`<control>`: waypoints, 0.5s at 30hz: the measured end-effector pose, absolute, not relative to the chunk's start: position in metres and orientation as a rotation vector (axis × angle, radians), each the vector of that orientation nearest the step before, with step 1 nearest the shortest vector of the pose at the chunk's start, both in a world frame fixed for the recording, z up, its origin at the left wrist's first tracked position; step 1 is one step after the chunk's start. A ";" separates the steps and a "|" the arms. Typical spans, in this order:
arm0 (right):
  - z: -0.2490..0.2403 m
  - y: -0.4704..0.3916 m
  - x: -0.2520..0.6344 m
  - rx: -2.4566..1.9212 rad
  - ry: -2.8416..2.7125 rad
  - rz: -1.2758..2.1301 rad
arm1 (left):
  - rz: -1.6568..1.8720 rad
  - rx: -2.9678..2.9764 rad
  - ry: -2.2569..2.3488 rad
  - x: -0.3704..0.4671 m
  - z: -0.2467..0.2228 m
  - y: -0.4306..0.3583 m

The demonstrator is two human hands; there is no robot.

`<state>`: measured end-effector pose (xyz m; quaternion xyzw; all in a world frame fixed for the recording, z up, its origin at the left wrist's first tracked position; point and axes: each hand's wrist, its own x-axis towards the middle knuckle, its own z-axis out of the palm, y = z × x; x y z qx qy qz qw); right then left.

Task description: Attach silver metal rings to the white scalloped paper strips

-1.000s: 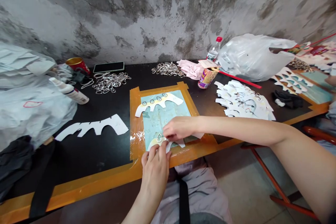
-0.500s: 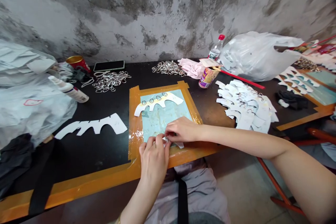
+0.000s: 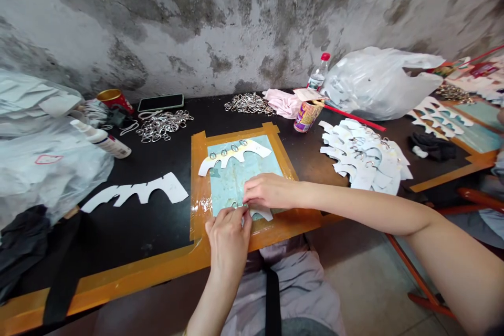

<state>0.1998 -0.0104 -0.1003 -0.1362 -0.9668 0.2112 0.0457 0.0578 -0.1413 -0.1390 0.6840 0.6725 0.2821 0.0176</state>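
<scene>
My left hand point(image 3: 228, 233) has its fingers closed at the near edge of the blue mat point(image 3: 228, 189), on a white scalloped piece point(image 3: 263, 213) that is mostly covered by both hands. A metal ring point(image 3: 234, 205) stands up just beyond those fingertips. My right hand point(image 3: 270, 190) reaches in from the right, its fingertips pinched together against the left fingers. What it pinches is hidden. Farther up the mat lies a second white scalloped piece point(image 3: 255, 148) with a yellowish strip and several metal rings along its upper edge.
Left are a white scalloped piece point(image 3: 165, 187), a glue bottle point(image 3: 102, 139) and plastic bags point(image 3: 51, 163). Two heaps of metal rings point(image 3: 165, 125), a phone point(image 3: 161, 103) and a printed cup point(image 3: 307, 116) stand behind. Right is a pile of white pieces point(image 3: 364, 160).
My right fingertips have shifted slightly and stay against the left hand. The ring beyond the left fingers shows more clearly now. The whole view has moved a little.
</scene>
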 end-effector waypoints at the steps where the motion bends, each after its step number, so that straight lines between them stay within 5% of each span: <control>1: -0.102 -0.012 0.199 -0.386 -2.987 0.609 | 0.880 2.130 2.091 0.058 -0.139 -0.142; 15: -0.102 0.000 0.172 -0.340 -3.218 0.737 | 0.787 2.186 2.150 0.051 -0.142 -0.148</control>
